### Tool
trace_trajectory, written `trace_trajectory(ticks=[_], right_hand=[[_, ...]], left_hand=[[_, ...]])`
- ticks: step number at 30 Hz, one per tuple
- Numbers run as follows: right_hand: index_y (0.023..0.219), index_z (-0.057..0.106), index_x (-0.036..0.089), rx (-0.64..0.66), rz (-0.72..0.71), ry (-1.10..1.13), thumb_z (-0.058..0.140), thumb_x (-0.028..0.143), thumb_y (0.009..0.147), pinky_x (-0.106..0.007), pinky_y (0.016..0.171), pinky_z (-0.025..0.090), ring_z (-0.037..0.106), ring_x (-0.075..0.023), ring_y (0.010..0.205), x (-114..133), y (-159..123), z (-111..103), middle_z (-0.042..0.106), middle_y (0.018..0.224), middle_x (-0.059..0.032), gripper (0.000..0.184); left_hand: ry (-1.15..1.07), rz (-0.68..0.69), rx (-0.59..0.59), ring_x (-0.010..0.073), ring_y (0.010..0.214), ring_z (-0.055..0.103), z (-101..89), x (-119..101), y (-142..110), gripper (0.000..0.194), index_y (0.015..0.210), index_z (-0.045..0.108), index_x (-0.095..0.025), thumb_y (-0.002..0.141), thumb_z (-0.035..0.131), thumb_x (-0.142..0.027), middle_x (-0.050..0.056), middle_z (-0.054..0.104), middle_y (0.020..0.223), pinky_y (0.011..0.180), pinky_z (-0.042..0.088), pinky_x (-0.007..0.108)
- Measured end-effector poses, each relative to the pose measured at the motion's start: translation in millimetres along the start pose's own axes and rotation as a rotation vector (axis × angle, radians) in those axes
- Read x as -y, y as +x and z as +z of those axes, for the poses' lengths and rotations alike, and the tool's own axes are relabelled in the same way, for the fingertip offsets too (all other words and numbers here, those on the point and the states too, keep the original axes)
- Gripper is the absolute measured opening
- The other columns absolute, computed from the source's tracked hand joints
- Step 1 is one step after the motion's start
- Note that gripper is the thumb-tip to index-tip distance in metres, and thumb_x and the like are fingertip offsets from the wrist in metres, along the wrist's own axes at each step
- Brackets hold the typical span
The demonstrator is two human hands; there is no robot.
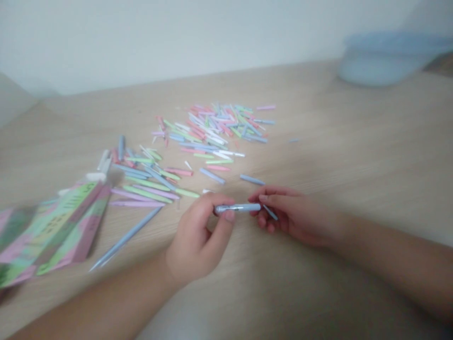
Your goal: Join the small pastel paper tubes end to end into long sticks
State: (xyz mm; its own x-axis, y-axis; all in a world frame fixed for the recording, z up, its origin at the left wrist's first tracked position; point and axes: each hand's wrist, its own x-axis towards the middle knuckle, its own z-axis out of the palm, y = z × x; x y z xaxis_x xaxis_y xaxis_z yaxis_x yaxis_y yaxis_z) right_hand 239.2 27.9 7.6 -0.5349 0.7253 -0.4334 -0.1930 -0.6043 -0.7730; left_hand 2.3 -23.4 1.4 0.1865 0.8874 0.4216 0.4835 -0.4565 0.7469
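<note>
My left hand (198, 241) pinches a light blue pen barrel (244, 208) between thumb and fingers, its free end pointing right. My right hand (293, 212) is closed at that end, with a small thin blue piece (271, 212) at its fingertips, perhaps a pen clip; blur hides its exact kind. Just beyond the hands lies a blue pen part (252, 179). To the left of my left hand a longer blue pen (127, 238) rests at a slant on the table.
Loose pen parts in pink, blue, green, white and purple form a far pile (219, 125) and a nearer left pile (148, 182). Patterned cardboard boxes (63, 226) lie at the left. A light blue container or bag (375, 61) stands at the back right, near the wall.
</note>
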Motion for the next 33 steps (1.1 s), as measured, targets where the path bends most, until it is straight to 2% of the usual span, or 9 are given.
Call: trace_trajectory(ticks=[5,10,15,19,22,26,28,30,33], right_hand=[[0.101,0.072,0.016,0.015,0.041,0.033,0.063,0.02,0.096,-0.019,0.058,0.055,0.071,-0.0123,0.068,2,0,-1,0.078,0.085,-0.0057,0.011],[0.105,0.072,0.017,0.02,0.097,0.09,0.058,0.012,0.088,-0.022,0.068,0.061,0.076,-0.0138,0.076,3,2,-2,0.08,0.092,-0.0079,0.022],[0.108,0.072,0.018,0.061,0.081,0.077,0.057,0.002,0.075,-0.024,0.081,0.063,0.079,-0.0144,0.087,3,1,-5,0.081,0.1,-0.0066,0.04],[0.109,0.072,0.021,0.127,0.053,0.059,0.06,0.002,0.073,-0.028,0.094,0.062,0.079,-0.0151,0.099,1,-1,-6,0.081,0.109,-0.0047,0.042],[0.112,0.07,0.022,0.16,0.043,0.045,0.067,0.003,0.078,-0.029,0.098,0.061,0.078,-0.0145,0.104,-2,-2,-7,0.08,0.114,-0.0044,0.039],[0.119,0.068,0.024,0.227,-0.011,0.007,0.073,0.006,0.084,-0.032,0.107,0.057,0.076,-0.015,0.113,-10,0,-9,0.078,0.122,-0.0048,0.04],[0.124,0.066,0.024,0.27,-0.033,-0.005,0.073,0.006,0.086,-0.033,0.11,0.054,0.074,-0.0149,0.119,-14,2,-11,0.077,0.129,-0.006,0.043],[0.13,0.063,0.024,0.318,-0.066,-0.025,0.073,0.007,0.087,-0.031,0.11,0.053,0.072,-0.0147,0.123,-17,3,-10,0.075,0.132,-0.0066,0.047],[0.136,0.061,0.027,0.382,-0.151,-0.068,0.072,0.004,0.088,-0.027,0.109,0.053,0.07,-0.0128,0.126,-20,4,-8,0.075,0.134,-0.0036,0.054]], left_hand=[[-0.137,-0.169,-0.013,0.0181,0.08,0.063,2.0,5,1,0.016,0.118,0.063,-0.025,0.107,0.056,-0.035,0.001,0.066,0.088,0.074,0.051,0.033],[-0.242,-0.313,-0.037,0.0187,0.077,0.061,3.1,8,2,0.019,0.111,0.062,-0.025,0.107,0.055,-0.042,0.0,0.063,0.08,0.065,0.047,0.032],[-0.238,-0.293,-0.01,0.0154,0.066,0.051,1.0,6,7,0.037,0.085,0.056,-0.023,0.11,0.047,-0.048,-0.002,0.055,0.072,0.059,0.041,0.03],[-0.147,-0.218,0.131,0.0151,0.065,0.053,-2.3,3,9,0.049,0.075,0.059,-0.021,0.112,0.042,-0.049,-0.001,0.056,0.067,0.062,0.042,0.03],[-0.156,-0.207,0.219,0.0158,0.073,0.063,-0.2,5,7,0.046,0.083,0.063,-0.02,0.113,0.041,-0.047,0.002,0.068,0.076,0.07,0.047,0.031],[-0.209,-0.249,0.221,0.0152,0.07,0.065,4.8,7,4,0.025,0.101,0.056,-0.023,0.114,0.041,-0.039,-0.001,0.07,0.077,0.068,0.05,0.029],[-0.098,-0.154,0.212,0.0169,0.082,0.068,5.2,5,4,0.015,0.113,0.058,-0.024,0.111,0.047,-0.033,0.002,0.073,0.091,0.076,0.052,0.031],[0.004,-0.041,0.243,0.0187,0.096,0.068,4.5,2,6,0.018,0.123,0.062,-0.026,0.107,0.055,-0.027,0.004,0.073,0.107,0.086,0.052,0.032],[0.057,0.024,0.33,0.0188,0.096,0.067,4.0,-3,9,0.026,0.129,0.066,-0.028,0.104,0.059,-0.023,0.003,0.072,0.107,0.087,0.052,0.032]])
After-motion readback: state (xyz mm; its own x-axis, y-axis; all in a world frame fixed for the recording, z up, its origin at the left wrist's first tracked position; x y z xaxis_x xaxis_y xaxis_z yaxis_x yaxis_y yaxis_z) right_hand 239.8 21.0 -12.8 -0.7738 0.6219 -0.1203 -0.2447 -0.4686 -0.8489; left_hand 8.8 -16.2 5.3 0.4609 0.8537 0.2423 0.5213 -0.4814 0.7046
